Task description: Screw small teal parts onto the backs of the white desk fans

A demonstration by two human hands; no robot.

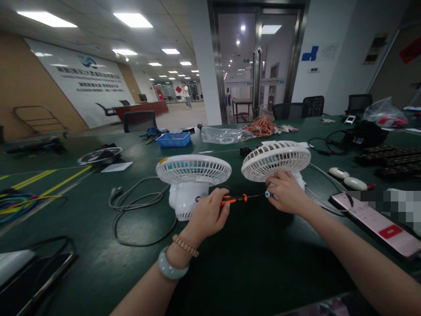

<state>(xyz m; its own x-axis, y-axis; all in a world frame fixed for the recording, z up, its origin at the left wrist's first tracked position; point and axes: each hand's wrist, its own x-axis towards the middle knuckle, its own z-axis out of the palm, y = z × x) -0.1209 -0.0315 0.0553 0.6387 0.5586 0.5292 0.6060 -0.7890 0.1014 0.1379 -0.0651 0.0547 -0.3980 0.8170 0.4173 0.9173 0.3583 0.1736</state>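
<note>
Two small white fans lie face up on the dark green table. My left hand [208, 215] is closed around the orange and black handle of a screwdriver [235, 199], just in front of the left fan [192, 175]. The thin shaft runs right to my right hand [286, 191], which pinches the tip end below the grille of the right fan [276, 160]. A small light blue part shows at my right fingertips. The left fan's grey cord [138, 202] loops over the table to the left.
A phone [378, 221] lies at the right, with white oval parts [348, 177] behind it. A blue tray [173, 139], clear bags, orange wire scraps and black chairs sit at the far edge. Coloured cables lie at the left edge. A person stands far off in the hall.
</note>
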